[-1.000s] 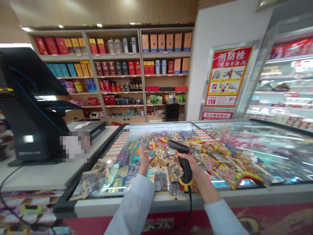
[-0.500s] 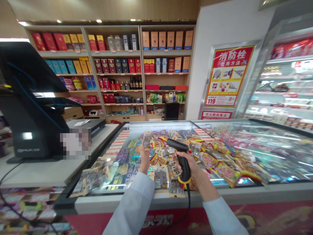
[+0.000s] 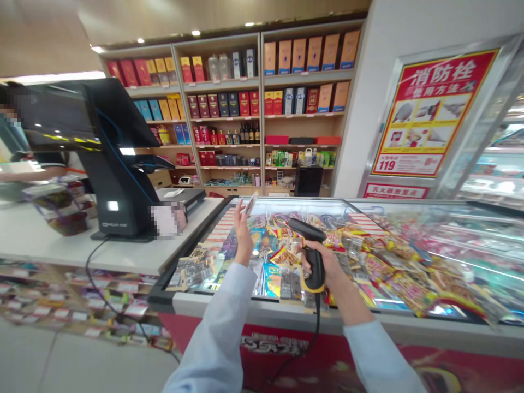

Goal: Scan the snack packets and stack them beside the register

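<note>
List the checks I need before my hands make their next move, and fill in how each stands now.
1. Scanner firmly in the right hand: ok, fingers wrapped around its handle.
2. Packet in the left hand: ok, held up above the freezer.
3. Scanner and packet apart: ok, a gap shows between them.
4. Packet's printed side turned to the scanner: cannot tell, it shows nearly edge-on.
5. Cable free along its length: cannot tell, it hangs from the handle but its far end is not clear.
</note>
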Available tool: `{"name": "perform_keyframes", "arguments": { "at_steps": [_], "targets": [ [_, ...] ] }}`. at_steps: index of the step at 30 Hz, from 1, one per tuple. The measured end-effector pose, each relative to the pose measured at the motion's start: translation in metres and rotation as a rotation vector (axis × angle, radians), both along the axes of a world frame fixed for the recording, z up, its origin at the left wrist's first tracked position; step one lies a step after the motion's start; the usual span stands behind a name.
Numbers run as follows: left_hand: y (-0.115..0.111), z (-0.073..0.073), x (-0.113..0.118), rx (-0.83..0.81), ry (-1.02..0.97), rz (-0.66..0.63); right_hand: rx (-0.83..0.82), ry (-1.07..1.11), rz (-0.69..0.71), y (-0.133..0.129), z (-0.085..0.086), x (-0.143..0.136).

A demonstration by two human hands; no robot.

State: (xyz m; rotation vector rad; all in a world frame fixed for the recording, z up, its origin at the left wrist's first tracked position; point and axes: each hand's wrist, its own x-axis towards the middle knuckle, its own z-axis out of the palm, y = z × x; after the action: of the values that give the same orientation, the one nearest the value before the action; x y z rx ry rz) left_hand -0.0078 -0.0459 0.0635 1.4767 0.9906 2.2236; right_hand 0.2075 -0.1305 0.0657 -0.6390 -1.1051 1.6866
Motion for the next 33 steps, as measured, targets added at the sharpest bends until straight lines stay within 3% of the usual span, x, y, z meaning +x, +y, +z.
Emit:
{"name": "perform_keyframes", "arguments": {
  "at_steps": [2, 5, 9, 12, 16, 19, 27, 33],
  "targets": [
    [-0.015, 0.008, -0.034, 0.026, 0.057, 0.126, -0.006, 0.045, 0.015, 0.002, -0.002, -0.019],
    [-0.037, 0.002, -0.087, -0.023, 0.197, 0.238, -0.017, 0.099, 0.069, 0.006, -0.007, -0.049],
    [-0.059, -0.028, -0.145, -0.156, 0.344, 0.394, -0.041, 0.129, 0.155, 0.012, -0.020, -0.092],
    [-0.070, -0.054, -0.171, -0.233, 0.499, 0.525, -0.063, 0.158, 0.178, 0.017, -0.033, -0.125],
    [-0.077, -0.082, -0.182, -0.325, 0.622, 0.677, -0.106, 0.142, 0.193, 0.025, -0.054, -0.160],
    [-0.077, -0.093, -0.180, -0.368, 0.637, 0.794, -0.126, 0.076, 0.238, 0.033, -0.069, -0.176],
    [-0.075, -0.100, -0.175, -0.527, 0.691, 0.913, -0.195, 0.003, 0.252, 0.054, -0.097, -0.188],
    [-0.074, -0.107, -0.170, -0.577, 0.861, 0.939, -0.277, 0.056, 0.263, 0.058, -0.103, -0.186]
  ]
}}
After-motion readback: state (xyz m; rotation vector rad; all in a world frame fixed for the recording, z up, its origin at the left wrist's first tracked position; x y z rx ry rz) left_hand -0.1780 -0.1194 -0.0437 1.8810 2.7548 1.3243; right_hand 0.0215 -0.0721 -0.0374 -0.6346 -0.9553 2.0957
